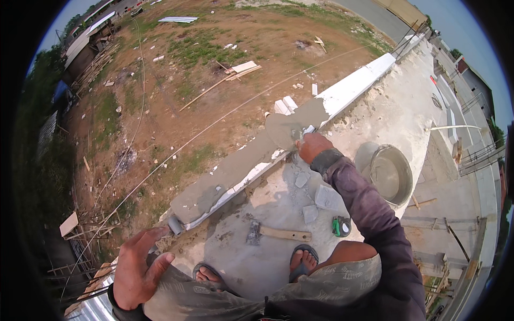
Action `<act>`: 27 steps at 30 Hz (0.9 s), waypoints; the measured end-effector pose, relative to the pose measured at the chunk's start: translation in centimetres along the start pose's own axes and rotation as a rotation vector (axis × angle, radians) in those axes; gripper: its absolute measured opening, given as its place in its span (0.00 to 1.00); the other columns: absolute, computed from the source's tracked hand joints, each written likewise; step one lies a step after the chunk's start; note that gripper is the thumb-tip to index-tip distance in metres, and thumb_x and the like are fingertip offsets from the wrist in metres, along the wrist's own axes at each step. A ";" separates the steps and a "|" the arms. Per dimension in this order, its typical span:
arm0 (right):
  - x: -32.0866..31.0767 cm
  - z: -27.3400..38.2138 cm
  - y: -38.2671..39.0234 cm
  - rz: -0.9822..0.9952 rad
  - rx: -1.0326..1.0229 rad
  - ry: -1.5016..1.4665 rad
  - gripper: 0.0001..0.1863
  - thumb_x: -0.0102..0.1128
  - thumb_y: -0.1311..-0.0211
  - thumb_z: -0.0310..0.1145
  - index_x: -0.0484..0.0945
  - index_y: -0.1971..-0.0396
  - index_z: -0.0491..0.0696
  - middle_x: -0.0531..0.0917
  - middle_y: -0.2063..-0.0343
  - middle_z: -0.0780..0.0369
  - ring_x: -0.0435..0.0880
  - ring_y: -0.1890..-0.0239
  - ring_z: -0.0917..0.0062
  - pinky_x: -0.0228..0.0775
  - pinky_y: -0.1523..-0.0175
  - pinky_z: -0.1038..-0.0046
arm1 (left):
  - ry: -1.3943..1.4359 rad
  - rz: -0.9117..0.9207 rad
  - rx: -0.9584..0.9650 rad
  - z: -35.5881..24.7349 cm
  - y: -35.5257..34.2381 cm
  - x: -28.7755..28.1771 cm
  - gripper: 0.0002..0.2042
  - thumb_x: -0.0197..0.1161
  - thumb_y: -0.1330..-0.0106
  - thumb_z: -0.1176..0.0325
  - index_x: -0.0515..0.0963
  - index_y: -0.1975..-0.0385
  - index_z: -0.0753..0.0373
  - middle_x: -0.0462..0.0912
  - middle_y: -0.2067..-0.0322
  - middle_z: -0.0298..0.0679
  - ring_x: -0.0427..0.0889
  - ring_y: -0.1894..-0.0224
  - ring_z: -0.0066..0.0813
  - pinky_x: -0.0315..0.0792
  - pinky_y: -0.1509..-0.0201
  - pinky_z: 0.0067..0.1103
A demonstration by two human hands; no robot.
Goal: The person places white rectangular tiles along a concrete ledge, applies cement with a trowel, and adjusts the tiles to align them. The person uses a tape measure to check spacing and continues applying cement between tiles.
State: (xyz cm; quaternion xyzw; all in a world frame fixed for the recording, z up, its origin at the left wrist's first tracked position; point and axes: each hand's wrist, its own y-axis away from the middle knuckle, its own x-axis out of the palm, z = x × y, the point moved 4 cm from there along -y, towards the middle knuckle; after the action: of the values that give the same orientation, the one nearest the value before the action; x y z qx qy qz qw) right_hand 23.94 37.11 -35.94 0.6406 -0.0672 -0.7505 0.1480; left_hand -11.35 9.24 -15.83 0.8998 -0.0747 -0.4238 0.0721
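A low wall of white blocks (356,85) runs from the near left to the far right, with wet grey mortar (225,174) spread along its top. My right hand (314,146) is closed at the wall's middle, gripping what looks like a trowel (309,129); only a pale bit of it shows past my fingers. My left hand (140,263) hangs by my knee with thumb and fingers apart, holding nothing. Just beyond its fingertips, a grey pipe end (175,225) sticks up at the wall's near end.
A hammer with a wooden handle (278,233) lies between my sandalled feet. Beside it are a green and black tape measure (341,226) and broken white block pieces (329,198). A round mortar bucket (392,175) stands to the right. Past the wall, the ground (160,123) lies far below.
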 end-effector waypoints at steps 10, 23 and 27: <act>3.9 -2.5 0.5 0.020 -0.087 -0.218 0.24 0.54 0.29 0.48 0.83 0.62 0.38 0.83 0.59 0.40 0.82 0.52 0.45 0.75 0.46 0.53 | -0.059 -0.024 -0.012 0.3 1.0 -0.2 0.23 0.66 0.36 0.65 0.75 0.45 0.75 0.80 0.52 0.62 0.80 0.49 0.65 0.74 0.44 0.38; 5.4 14.0 12.8 0.228 -0.569 -0.140 0.20 0.52 0.28 0.42 0.82 0.65 0.39 0.85 0.69 0.44 0.86 0.63 0.46 0.78 0.55 0.50 | -0.013 -0.027 -0.016 -0.1 0.9 -0.1 0.21 0.67 0.37 0.67 0.76 0.47 0.74 0.81 0.52 0.61 0.81 0.48 0.64 0.73 0.43 0.36; 2.2 4.8 4.6 -0.028 -0.238 -0.078 0.24 0.55 0.31 0.47 0.84 0.69 0.38 0.85 0.70 0.43 0.85 0.63 0.45 0.78 0.55 0.49 | -0.019 -0.036 -0.020 0.4 1.8 -0.6 0.21 0.66 0.37 0.67 0.76 0.47 0.74 0.81 0.52 0.62 0.81 0.48 0.64 0.73 0.43 0.36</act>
State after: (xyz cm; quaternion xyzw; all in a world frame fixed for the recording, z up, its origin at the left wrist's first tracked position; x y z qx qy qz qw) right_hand 19.57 31.65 -35.90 0.5898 0.0254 -0.7795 0.2096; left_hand -12.16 7.54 -15.22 0.8961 -0.0549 -0.4344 0.0727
